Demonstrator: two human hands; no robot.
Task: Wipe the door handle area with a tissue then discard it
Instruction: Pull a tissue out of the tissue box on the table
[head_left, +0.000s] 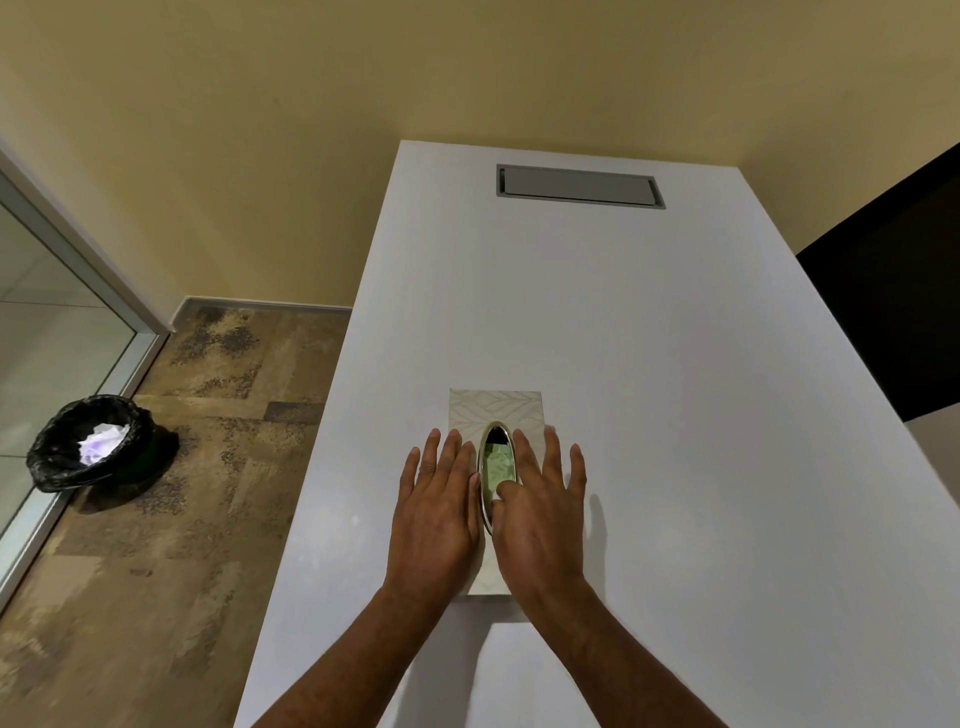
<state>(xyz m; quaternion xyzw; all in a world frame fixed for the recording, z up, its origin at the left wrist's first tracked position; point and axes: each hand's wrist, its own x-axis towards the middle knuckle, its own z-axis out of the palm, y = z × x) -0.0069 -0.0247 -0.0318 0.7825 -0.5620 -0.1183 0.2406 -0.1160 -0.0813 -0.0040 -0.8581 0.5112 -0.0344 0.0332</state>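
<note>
A patterned pale tissue box (496, 408) with a gold-rimmed oval opening (496, 470) lies on the white table (675, 415). Tissue shows inside the opening. My left hand (439, 499) lies flat on the box's left side, fingers spread. My right hand (540, 509) rests on the box's right side, its thumb dipping into the opening and touching the tissue. No door handle is in view.
A bin lined with a black bag (91, 441) stands on the brown floor at the left, with crumpled white tissue inside. A glass partition with a metal frame (78, 260) runs along the left. A grey cable hatch (579, 186) sits at the table's far end.
</note>
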